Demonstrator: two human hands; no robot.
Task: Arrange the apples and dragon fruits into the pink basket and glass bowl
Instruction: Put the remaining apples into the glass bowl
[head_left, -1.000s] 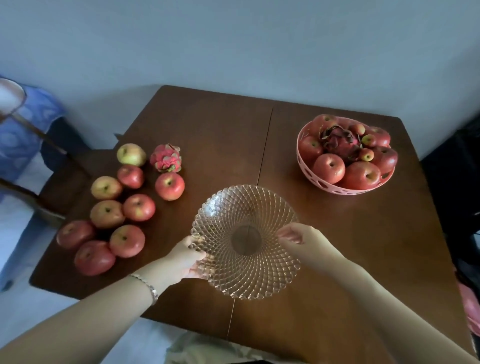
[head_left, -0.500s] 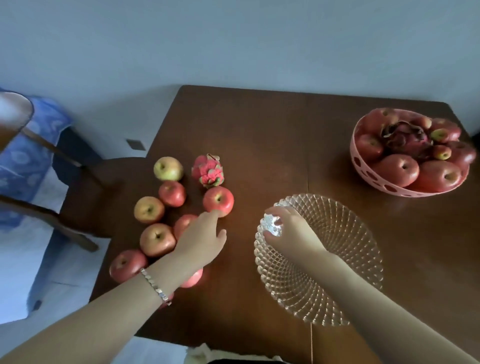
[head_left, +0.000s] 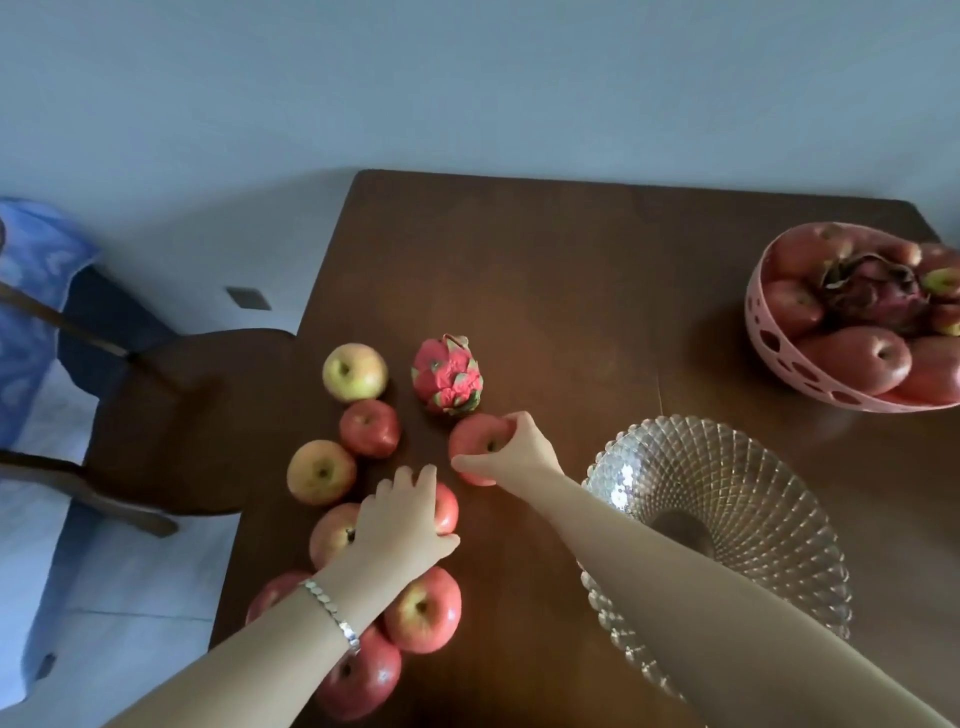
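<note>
Several loose apples lie at the table's left, with a pink dragon fruit (head_left: 447, 375) behind them. My right hand (head_left: 522, 453) wraps around a red apple (head_left: 475, 441) just in front of the dragon fruit. My left hand (head_left: 400, 519) lies closed over another red apple (head_left: 445, 509) in the middle of the group. The glass bowl (head_left: 727, 499) stands empty at the front right, partly behind my right forearm. The pink basket (head_left: 789, 358) at the far right holds several apples and a dark dragon fruit (head_left: 872, 293).
A yellow-green apple (head_left: 355, 372) sits at the back of the group. A dark wooden chair (head_left: 171, 415) stands against the table's left edge, with blue cloth (head_left: 31, 291) beyond it. The wall runs behind the brown table (head_left: 571, 270).
My right hand left the glass bowl's rim and crossed left onto the red apple by the dragon fruit. My left hand closed down over an apple in the group. The view shifted left.
</note>
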